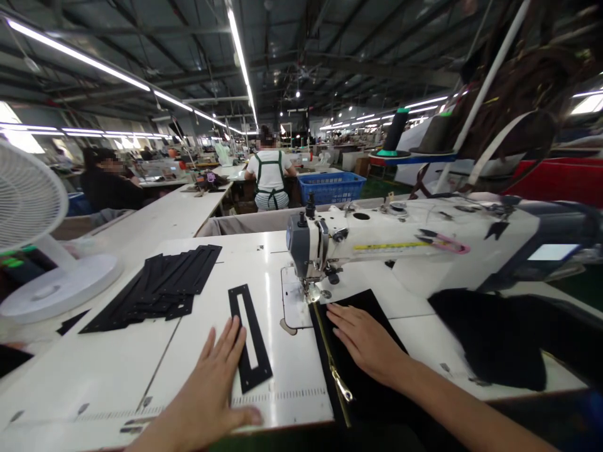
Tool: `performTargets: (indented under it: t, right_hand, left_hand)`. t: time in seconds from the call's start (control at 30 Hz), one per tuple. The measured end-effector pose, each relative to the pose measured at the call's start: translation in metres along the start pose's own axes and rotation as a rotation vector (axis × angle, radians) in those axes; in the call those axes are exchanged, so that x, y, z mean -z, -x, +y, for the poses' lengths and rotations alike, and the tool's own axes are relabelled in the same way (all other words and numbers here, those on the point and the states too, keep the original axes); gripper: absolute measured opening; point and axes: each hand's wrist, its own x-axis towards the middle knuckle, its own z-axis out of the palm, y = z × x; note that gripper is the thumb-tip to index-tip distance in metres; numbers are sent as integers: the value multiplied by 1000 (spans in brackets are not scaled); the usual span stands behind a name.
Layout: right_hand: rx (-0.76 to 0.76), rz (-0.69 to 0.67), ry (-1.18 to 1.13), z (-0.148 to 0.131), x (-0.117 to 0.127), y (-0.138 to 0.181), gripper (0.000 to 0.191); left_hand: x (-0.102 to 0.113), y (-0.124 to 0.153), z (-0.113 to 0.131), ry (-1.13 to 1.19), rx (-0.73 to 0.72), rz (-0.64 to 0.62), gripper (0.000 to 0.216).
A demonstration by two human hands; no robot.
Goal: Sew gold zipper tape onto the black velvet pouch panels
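My right hand is lying flat, gripping nothing, on black cloth under the sewing machine. My left hand, spread open, is touching a black frame. The white table is shining; long lights are glowing overhead.

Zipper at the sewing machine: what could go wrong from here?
The right hand lies on black fabric, its fingers near the presser foot; they might get pinched. The metal zipper pull could snag if it reached that foot. The slotted black piece lies at the left hand and could be nudged askew.
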Motion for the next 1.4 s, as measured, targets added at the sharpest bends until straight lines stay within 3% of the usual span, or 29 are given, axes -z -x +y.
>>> performTargets:
  t: [0.1, 0.23, 0.37, 0.5, 0.7, 0.8, 0.9, 1.07, 1.17, 1.4]
  right_hand:
    - [-35, 52, 29, -3, -6, -6, 33]
    - [-15, 57, 43, -6, -9, -9, 35]
    - [19, -23, 36, -6, -9, -8, 38]
    - [-6, -107, 28, -9, -4, -7, 46]
    - [-31, -135, -16, -13, 3, -6, 48]
    - [-23, -86, -61, -12, 3, -4, 43]
    - [-20, -66, -80, -12, 3, -2, 42]
    - [-1, -41, -130, -10, 4, -2, 47]
    - [-3, -28, -151, -8, 4, -3, 49]
    - [-31, -35, -177, -6, 4, -4, 50]
  left_hand:
    - [-8, 22, 20, 6, -110, -12, 110]
    - [-1, 18, 30, 73, -115, 68, 81]
    - [7, -1, 19, 124, -94, 175, 59]
    - [2, -23, 5, 191, -71, 274, 40]
    - [0, -41, -11, 221, 86, 330, 40]
    - [1, -47, 4, 252, -14, 468, 41]
    - [2, -67, 36, 225, -176, 590, 40]
    - [-8, -110, 74, 62, -250, 440, 30]
    - [-15, -118, 75, 35, -277, 353, 30]
    - [-16, -116, 68, 78, -318, 315, 31]
